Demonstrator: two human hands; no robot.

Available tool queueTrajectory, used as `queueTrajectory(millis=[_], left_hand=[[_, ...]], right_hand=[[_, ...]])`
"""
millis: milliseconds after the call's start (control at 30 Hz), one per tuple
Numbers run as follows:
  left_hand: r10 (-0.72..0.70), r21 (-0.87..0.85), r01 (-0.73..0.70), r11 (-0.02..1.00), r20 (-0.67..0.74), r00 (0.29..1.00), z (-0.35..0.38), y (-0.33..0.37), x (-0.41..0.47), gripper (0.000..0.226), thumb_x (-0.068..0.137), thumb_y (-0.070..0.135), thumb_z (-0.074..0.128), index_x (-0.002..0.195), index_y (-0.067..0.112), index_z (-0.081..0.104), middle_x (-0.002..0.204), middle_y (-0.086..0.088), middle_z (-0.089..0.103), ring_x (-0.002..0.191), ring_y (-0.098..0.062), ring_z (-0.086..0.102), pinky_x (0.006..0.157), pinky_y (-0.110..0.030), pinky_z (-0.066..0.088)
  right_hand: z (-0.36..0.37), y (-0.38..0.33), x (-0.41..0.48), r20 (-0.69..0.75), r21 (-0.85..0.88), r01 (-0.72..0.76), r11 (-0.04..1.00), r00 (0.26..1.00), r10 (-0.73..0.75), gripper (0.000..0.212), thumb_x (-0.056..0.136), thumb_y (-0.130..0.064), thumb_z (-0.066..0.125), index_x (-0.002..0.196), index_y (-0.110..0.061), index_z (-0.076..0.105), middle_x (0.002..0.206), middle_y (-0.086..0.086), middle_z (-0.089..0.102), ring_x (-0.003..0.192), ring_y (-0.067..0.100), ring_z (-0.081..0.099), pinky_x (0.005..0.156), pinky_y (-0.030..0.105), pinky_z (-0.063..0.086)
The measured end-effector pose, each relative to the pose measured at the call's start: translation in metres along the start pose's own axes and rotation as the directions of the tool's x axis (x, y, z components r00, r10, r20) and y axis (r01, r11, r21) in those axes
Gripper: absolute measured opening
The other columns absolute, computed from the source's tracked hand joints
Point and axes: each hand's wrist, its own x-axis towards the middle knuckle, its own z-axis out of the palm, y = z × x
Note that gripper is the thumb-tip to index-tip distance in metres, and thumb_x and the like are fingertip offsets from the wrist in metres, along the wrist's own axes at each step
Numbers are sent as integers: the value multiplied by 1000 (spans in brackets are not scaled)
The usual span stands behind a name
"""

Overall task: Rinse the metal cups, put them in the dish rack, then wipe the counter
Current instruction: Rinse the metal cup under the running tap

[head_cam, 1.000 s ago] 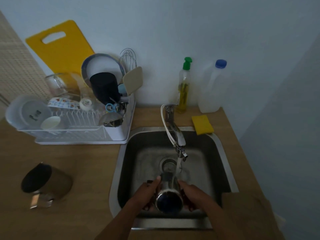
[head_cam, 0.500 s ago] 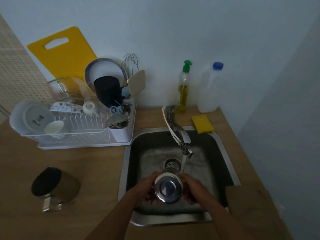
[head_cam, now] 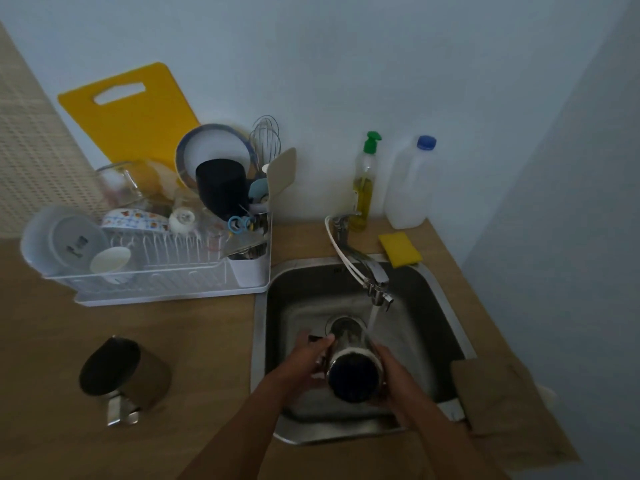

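Both hands hold a metal cup (head_cam: 353,372) over the steel sink (head_cam: 273,341), its dark open mouth turned toward me. My left hand (head_cam: 304,362) grips its left side and my right hand (head_cam: 394,379) its right side. Water runs from the tap (head_cam: 367,268) onto the cup's far end. A second metal cup (head_cam: 128,372) with a handle lies on its side on the wooden counter (head_cam: 173,341) at the left. The white dish rack (head_cam: 156,271) stands behind it, full of dishes.
A yellow sponge (head_cam: 400,248), a green-capped soap bottle (head_cam: 363,188) and a blue-capped plastic bottle (head_cam: 410,185) stand behind the sink. A yellow cutting board (head_cam: 128,116) leans on the wall. A brown cloth (head_cam: 502,407) lies at the sink's right.
The cup has turned in my hands: half a second ago its shiny base faced me, now its open mouth does. The view has shifted slightly.
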Motion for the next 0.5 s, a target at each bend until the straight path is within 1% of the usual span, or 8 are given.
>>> queueTrajectory(millis=[33,100,167,233,300,367,433,500], left_hand=[[38,-23,-38,999,4,999,1,1,-2,72,79,51,69,140,30,35,135,-15,48,114,-36,57,71,-39,57],[85,-14,-84,996,48,995,1,1,-8,64,80,51,67,136,33,40,130,-14,52,111,-35,59,69,-37,57],[97,-14,-96,995,91,991,-2,-1,-15,62,75,55,64,129,27,49,126,-14,56,108,-34,61,71,-36,58],[93,-4,-93,996,109,990,-5,-3,-19,55,80,58,60,122,21,59,123,-14,61,106,-31,63,73,-36,59],[63,45,-66,997,77,995,-5,2,-22,51,86,61,53,112,20,68,115,-13,67,103,-30,64,75,-39,61],[-10,81,12,997,-19,1000,-6,6,-22,58,87,64,50,114,14,66,115,-16,64,100,-31,63,81,-46,60],[-71,35,74,997,-82,994,-9,10,-21,64,87,64,50,123,12,57,122,-17,57,102,-35,61,80,-48,59],[-81,2,81,997,-72,994,-13,14,-26,66,86,67,50,125,14,56,125,-17,57,105,-36,61,75,-45,59]], right_hand=[[4,-1,-3,-39,8,-11,1000,999,11,38,94,-47,50,102,-14,68,95,10,70,87,27,66,72,38,55],[9,0,-6,-108,-1,-19,1000,994,19,38,92,-47,54,104,-14,69,96,12,69,90,28,65,68,38,56],[8,0,-7,-137,-118,43,992,989,-60,40,95,-43,51,111,-10,67,91,8,69,85,25,65,71,42,57],[10,-3,-8,-135,-149,99,984,984,-119,47,98,-46,43,113,-7,64,94,9,69,82,26,65,76,46,57],[23,-11,-14,-169,-140,91,986,979,-115,50,100,-48,36,100,-8,64,93,15,68,78,32,64,69,42,55],[40,-17,-23,-166,-81,37,996,985,-50,46,99,-52,33,92,-15,59,87,14,62,74,29,59,64,36,51],[46,-16,-27,-105,-108,65,992,991,-76,39,99,-51,35,106,-18,55,99,10,62,76,19,56,61,28,47],[47,-12,-28,-58,-175,215,961,972,-228,38,95,-47,49,121,-19,54,114,5,62,85,7,58,61,18,47]])
